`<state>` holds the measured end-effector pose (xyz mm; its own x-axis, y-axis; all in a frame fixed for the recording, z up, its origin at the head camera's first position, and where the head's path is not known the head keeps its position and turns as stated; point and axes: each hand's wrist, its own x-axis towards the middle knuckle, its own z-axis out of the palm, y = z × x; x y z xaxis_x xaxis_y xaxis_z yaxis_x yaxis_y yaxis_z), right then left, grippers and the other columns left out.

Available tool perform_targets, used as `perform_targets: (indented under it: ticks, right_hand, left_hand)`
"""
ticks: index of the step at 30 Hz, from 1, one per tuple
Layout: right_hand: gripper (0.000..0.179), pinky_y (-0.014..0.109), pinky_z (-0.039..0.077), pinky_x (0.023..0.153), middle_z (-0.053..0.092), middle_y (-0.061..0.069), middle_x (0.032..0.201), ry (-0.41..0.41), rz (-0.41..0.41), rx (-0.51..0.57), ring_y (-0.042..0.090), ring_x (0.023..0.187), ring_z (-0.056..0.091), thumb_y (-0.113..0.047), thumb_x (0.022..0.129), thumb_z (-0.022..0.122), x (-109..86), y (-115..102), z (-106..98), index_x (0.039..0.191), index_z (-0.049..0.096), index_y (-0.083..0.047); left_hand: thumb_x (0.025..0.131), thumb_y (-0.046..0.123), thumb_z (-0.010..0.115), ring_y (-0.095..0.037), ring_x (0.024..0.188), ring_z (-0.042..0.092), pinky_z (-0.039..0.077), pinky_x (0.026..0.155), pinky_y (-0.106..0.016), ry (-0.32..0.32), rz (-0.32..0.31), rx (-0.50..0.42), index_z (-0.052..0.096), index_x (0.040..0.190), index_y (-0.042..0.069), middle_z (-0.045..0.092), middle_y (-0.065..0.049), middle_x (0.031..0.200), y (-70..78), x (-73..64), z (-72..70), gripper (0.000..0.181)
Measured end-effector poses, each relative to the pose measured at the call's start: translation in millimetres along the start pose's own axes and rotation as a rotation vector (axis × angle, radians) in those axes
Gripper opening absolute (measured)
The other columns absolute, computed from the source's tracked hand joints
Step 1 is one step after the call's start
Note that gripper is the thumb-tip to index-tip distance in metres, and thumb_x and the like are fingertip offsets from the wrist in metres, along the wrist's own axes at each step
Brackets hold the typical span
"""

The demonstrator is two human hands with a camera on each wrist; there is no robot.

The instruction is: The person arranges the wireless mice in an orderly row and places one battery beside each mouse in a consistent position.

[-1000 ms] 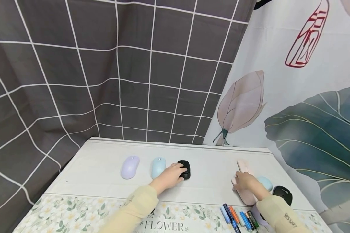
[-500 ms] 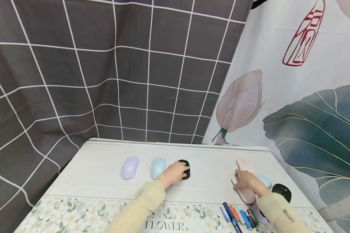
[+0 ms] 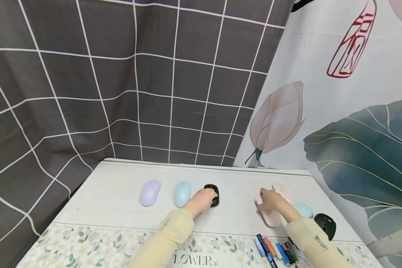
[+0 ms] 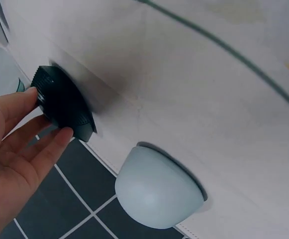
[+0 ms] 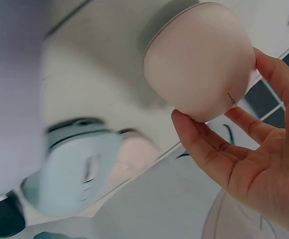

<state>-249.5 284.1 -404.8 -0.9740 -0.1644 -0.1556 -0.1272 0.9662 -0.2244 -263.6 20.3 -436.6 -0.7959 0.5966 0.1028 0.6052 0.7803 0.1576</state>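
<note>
On the white part of the table my left hand (image 3: 201, 201) grips a black computer mouse (image 3: 216, 203). In the left wrist view the thumb and fingers hold that black mouse (image 4: 62, 102) by its sides. To its left stand a light blue mouse (image 3: 182, 194) and a lavender mouse (image 3: 150, 192) in a row. My right hand (image 3: 273, 201) holds a pink mouse (image 3: 271, 219). The right wrist view shows thumb and fingers pinching the pink mouse (image 5: 199, 59) at one end; it appears slightly tilted.
Behind the right hand lies another pink object (image 3: 280, 189). Beside the right arm are a light blue mouse (image 3: 303, 210) and a black mouse (image 3: 325, 225). Several pens (image 3: 277, 251) lie at the front. A lavender shape (image 5: 15, 94) fills the right wrist view's left edge.
My right hand has moved left with the pink mouse, away from the other pink object. My left hand stays at the black mouse, its wrist shifted slightly right.
</note>
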Motion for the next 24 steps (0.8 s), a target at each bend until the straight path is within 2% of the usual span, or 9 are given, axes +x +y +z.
perform_targets:
  ticks: [5, 9, 13, 19, 24]
  right_hand:
    - [0.050, 0.047, 0.053, 0.081, 0.062, 0.029, 0.107, 0.000, 0.004, 0.006, 0.037, 0.092, 0.062, -0.018, 0.078, 0.072, 11.8, -19.0, 0.7, 0.115, 0.053, 0.010]
    - [0.049, 0.046, 0.054, 0.080, 0.064, 0.027, 0.102, 0.001, 0.003, -0.013, 0.034, 0.089, 0.062, -0.020, 0.079, 0.071, 22.0, -34.2, 0.2, 0.115, 0.054, 0.010]
    - [0.049, 0.046, 0.054, 0.082, 0.063, 0.027, 0.106, -0.005, 0.011, -0.013, 0.033, 0.090, 0.062, -0.021, 0.080, 0.069, 31.1, -46.2, 0.0, 0.116, 0.055, 0.010]
    - [0.046, 0.044, 0.054, 0.081, 0.065, 0.023, 0.103, -0.009, 0.024, -0.006, 0.029, 0.085, 0.062, -0.021, 0.080, 0.069, 42.7, -55.7, 3.2, 0.112, 0.056, 0.009]
    - [0.043, 0.041, 0.055, 0.078, 0.065, 0.019, 0.098, -0.016, 0.055, 0.028, 0.026, 0.082, 0.060, -0.022, 0.079, 0.070, 54.2, -64.1, 10.4, 0.107, 0.058, 0.007]
  left_hand:
    - [0.091, 0.005, 0.056, -0.022, 0.114, 0.060, 0.048, 0.099, -0.029, -0.008, -0.018, -0.025, 0.067, 0.113, 0.007, 0.065, -0.009, 0.118, 1.7, -0.2, -2.3, 0.025]
    - [0.090, 0.004, 0.057, -0.022, 0.113, 0.061, 0.048, 0.100, -0.029, -0.009, -0.033, -0.032, 0.067, 0.112, 0.006, 0.066, -0.009, 0.117, 2.5, 0.6, -3.4, 0.025]
    - [0.089, 0.006, 0.059, -0.022, 0.111, 0.062, 0.049, 0.098, -0.029, -0.006, -0.036, -0.024, 0.068, 0.111, 0.006, 0.067, -0.009, 0.115, 2.9, 1.9, -4.4, 0.024]
    - [0.087, 0.006, 0.062, -0.022, 0.111, 0.062, 0.049, 0.098, -0.029, -0.016, -0.056, -0.046, 0.068, 0.110, 0.007, 0.068, -0.007, 0.115, 2.7, 4.1, -2.6, 0.024]
    - [0.083, 0.002, 0.065, -0.021, 0.106, 0.064, 0.051, 0.095, -0.028, -0.005, -0.047, -0.045, 0.071, 0.105, 0.008, 0.070, -0.006, 0.109, 1.8, 4.0, -3.9, 0.024]
